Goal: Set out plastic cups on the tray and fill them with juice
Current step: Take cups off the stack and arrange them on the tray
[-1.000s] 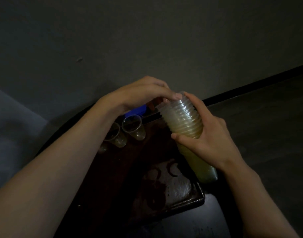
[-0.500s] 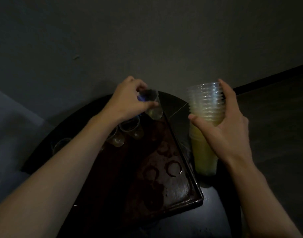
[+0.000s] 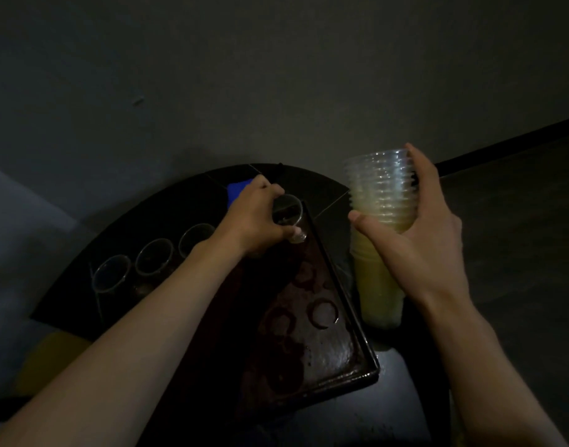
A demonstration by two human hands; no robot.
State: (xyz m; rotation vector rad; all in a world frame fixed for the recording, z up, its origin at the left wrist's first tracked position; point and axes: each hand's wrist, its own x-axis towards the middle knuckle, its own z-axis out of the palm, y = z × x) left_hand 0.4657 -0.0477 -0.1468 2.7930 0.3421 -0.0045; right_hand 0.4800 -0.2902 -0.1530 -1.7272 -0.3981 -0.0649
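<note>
Left fingers [image 3: 270, 190] gripping one clear cup [image 3: 288, 209], upright, at the tray's [image 3: 341, 298] far corner. Row of cups [image 3: 154, 253] toward 9 o'clock. Right fingers [image 3: 370, 225] clamped round the cup stack [image 3: 378, 195] at 3 o'clock.

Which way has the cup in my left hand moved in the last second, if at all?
Yes. The cup left the stack and went toward the tray's far end, beside the row of cups.

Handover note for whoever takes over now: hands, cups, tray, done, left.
Left hand grips one clear plastic cup at the far right corner of the dark rectangular tray, not yet released.
Right hand holds the tall stack of clear plastic cups beside the tray.
Done: three clear cups stand in a row on the tray.
Left: release this cup, set out more, pour juice.
</note>
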